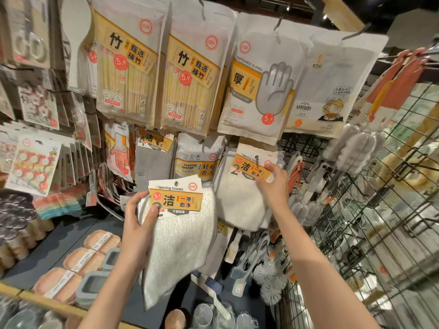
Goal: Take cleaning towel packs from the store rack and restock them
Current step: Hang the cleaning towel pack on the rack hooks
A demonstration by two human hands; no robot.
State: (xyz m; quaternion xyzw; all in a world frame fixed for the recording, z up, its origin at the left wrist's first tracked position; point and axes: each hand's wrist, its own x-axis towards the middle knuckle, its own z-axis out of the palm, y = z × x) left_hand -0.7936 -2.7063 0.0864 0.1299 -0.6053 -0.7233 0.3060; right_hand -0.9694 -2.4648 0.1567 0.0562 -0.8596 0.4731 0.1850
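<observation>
My left hand (140,217) grips a stack of white cleaning towel packs (180,236) by the left edge, thumb on the orange-and-white header card. The stack is off the rack, held in front of it at centre. My right hand (273,184) pinches the header card of another white cleaning towel pack (240,198) that hangs on a rack hook to the right. The two packs nearly touch side by side.
Above hang bags of bamboo chopsticks (190,84) and disposable gloves (261,91). A cleaning sponge pack (197,160) and grey cloths (152,157) hang behind. A wire grid rack (370,222) with brushes stands right. Below lies a dark shelf (54,245) with boxed goods.
</observation>
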